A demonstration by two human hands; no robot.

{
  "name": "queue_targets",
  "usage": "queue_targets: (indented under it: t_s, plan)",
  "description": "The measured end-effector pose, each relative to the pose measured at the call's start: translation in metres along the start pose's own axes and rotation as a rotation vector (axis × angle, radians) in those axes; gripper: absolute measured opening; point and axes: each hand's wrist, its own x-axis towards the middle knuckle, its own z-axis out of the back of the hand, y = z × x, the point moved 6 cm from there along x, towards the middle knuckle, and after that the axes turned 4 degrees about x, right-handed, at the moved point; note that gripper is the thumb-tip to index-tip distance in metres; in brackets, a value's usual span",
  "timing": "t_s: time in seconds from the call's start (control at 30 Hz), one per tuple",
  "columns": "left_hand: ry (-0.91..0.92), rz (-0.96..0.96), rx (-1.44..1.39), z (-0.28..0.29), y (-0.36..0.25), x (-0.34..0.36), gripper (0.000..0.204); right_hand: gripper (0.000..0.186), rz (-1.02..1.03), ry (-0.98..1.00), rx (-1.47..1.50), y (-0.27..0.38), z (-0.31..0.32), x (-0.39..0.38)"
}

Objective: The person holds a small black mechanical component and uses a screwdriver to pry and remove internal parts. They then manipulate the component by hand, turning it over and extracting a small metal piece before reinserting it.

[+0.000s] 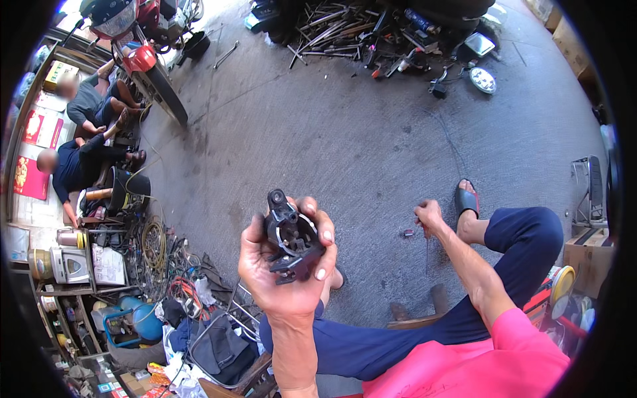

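Black ring-shaped part (292,245) cradled in the left hand (284,292)

Closest to the camera, at the centre of the frame, the left hand is turned palm up, its thumb and fingers curled around the hollow part, with a holed lug pointing toward the top. Right of centre, the right hand (430,215) is narrowed, fingers drawn in on what looks like a slim tool (426,247), its thin end pointing down. Just left of it, a small dark-red object (408,233) lies on the grey floor (318,146); a sandalled foot (468,202) rests to the right.

At the top, metal rods (332,30) lie heaped, with a round lamp (482,80) near the upper right. A red motorcycle (139,58) stands upper left, and two people (79,162) sit below it. Tangled cables (154,245) and a blue tank (144,320) fill the lower left.
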Motion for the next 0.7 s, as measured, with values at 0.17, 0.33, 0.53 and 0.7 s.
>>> queue_targets:
  t_s: [0.17,0.33,0.53,0.7]
  plan:
    - [0.019,-0.086,0.169,-0.015,-0.006,-0.002,0.041,0.026,0.389,0.105,0.117,0.159,0.045,-0.048]
    - [-0.011,-0.208,0.341,-0.023,0.000,0.010,0.036,0.025,0.761,0.276,0.137,0.300,0.099,-0.184]
    - [-0.072,-0.126,0.481,-0.032,0.026,0.024,0.039,0.021,1.101,0.418,0.313,0.303,0.115,-0.269]
    - [-0.093,-0.117,0.666,-0.033,0.041,0.027,0.041,0.020,1.033,0.417,0.454,0.287,0.109,-0.266]
